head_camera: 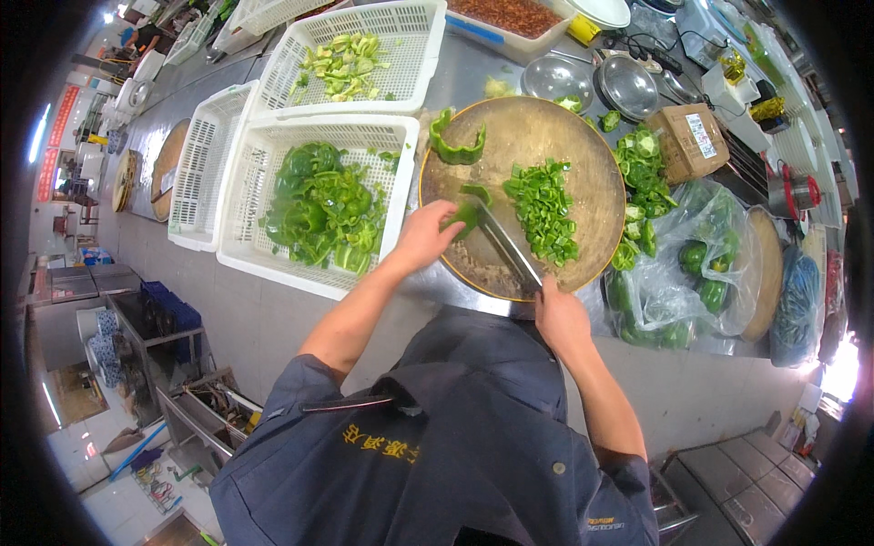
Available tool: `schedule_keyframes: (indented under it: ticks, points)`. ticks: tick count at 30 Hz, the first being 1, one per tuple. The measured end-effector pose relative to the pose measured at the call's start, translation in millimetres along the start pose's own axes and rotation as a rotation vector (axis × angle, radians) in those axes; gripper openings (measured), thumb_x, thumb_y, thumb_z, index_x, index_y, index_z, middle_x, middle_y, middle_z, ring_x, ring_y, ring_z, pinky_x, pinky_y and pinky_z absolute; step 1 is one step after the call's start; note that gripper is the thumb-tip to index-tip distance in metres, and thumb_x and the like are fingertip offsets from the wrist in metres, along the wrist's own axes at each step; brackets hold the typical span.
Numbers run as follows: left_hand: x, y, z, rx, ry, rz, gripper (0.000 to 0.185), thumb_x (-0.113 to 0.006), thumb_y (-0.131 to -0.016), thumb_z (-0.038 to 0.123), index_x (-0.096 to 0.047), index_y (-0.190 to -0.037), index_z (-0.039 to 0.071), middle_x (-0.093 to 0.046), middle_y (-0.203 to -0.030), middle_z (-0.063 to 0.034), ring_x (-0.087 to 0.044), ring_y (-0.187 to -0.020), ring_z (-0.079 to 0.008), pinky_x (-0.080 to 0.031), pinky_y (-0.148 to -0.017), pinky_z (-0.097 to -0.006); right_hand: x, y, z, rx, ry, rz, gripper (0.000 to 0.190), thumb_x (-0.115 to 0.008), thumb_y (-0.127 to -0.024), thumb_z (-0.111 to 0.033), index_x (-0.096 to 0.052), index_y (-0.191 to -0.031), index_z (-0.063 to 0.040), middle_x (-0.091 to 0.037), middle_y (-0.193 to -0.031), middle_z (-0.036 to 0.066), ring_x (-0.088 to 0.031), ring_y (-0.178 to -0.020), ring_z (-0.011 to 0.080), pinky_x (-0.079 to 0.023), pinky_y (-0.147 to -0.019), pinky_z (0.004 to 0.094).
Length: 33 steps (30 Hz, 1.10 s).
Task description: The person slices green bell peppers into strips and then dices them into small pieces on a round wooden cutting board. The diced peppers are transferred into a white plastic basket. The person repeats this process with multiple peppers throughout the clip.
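My right hand (563,315) is closed around the handle of a knife (509,247), whose blade reaches up and left across a round wooden chopping board (594,205). With my left hand (427,235) I hold a piece of green bell pepper (464,220) beside the blade's tip. Another pepper strip (476,193) lies just beyond the tip. Right of the blade sits a heap of diced green pepper (544,211). A curved, hollowed pepper piece (459,142) rests near the board's far left edge.
Left of the board, a white plastic basket (317,276) holds cut peppers; another basket (423,95) behind it holds pale trimmings. Pepper tops (642,164), a cardboard box (688,145) and a clear plastic bag (655,273) with whole peppers lie to the right. Metal strainers (558,78) lie behind the board.
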State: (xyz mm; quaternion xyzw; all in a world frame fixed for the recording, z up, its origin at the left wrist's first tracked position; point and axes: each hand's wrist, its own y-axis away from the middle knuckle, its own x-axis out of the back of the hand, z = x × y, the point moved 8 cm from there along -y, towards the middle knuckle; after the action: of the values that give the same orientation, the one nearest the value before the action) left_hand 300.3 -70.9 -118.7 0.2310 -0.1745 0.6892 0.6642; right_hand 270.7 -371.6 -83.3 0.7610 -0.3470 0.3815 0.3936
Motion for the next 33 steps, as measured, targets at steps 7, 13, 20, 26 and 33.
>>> schedule_keyframes:
  ticks: [7, 13, 20, 26, 33]
  points:
    - [-31.2, 19.4, -16.6, 0.348, -0.145, 0.242, 0.059, -0.093, -0.093, 0.035, -0.063, -0.13, 0.001, -0.078, -0.102, -0.0169, -0.079, -0.093, -0.0295, -0.063, -0.082, -0.0427, 23.1, 43.1, 26.3, -0.116, -0.143, 0.051, 0.024, -0.07, -0.107, -0.015, -0.052, -0.115, -0.001, -0.077, -0.091, 0.03, -0.072, -0.085, 0.0558, -0.056, -0.075, 0.0657]
    - [-16.8, -42.6, -42.0, 0.435, -0.07, 0.086, 0.075, -0.086, -0.096, 0.049, -0.053, -0.145, 0.003, -0.079, -0.111, -0.0215, -0.079, -0.107, -0.042, -0.062, -0.091, -0.0516, 13.1, 57.2, 26.0, -0.089, -0.115, -0.015, 0.024, -0.07, -0.107, -0.02, -0.054, -0.115, -0.004, -0.075, -0.087, 0.03, -0.072, -0.084, 0.0558, -0.057, -0.076, 0.0655]
    - [-55.3, -110.1, 57.3, 0.293, -0.556, -0.168, 0.079, -0.074, -0.099, 0.06, -0.06, -0.147, -0.001, -0.08, -0.123, -0.0265, -0.078, -0.117, -0.0447, -0.063, -0.098, -0.0547, -5.8, 70.5, 36.9, -0.113, -0.068, -0.043, 0.025, -0.067, -0.108, -0.024, -0.057, -0.118, -0.004, -0.075, -0.088, 0.03, -0.075, -0.084, 0.0546, -0.059, -0.078, 0.0653]
    - [-43.0, -123.7, 42.4, 0.036, -0.538, 0.102, 0.042, -0.071, -0.099, 0.032, -0.076, -0.122, -0.002, -0.08, -0.116, -0.0228, -0.077, -0.109, -0.0456, -0.063, -0.096, -0.0518, -12.5, 65.8, 38.3, -0.095, -0.083, -0.005, 0.029, -0.073, -0.104, -0.025, -0.056, -0.113, -0.003, -0.074, -0.083, 0.031, -0.073, -0.081, 0.0549, -0.058, -0.075, 0.0666]
    - [-9.1, -15.8, 44.1, 0.441, 0.386, -0.209, 0.049, -0.084, -0.098, 0.032, -0.073, -0.136, 0.004, -0.078, -0.12, -0.0203, -0.077, -0.098, -0.0281, -0.06, -0.087, -0.0433, -22.7, 58.7, 53.4, -0.109, -0.129, 0.044, 0.027, -0.075, -0.101, -0.021, -0.057, -0.111, -0.003, -0.078, -0.087, 0.026, -0.074, -0.084, 0.0537, -0.06, -0.078, 0.064]
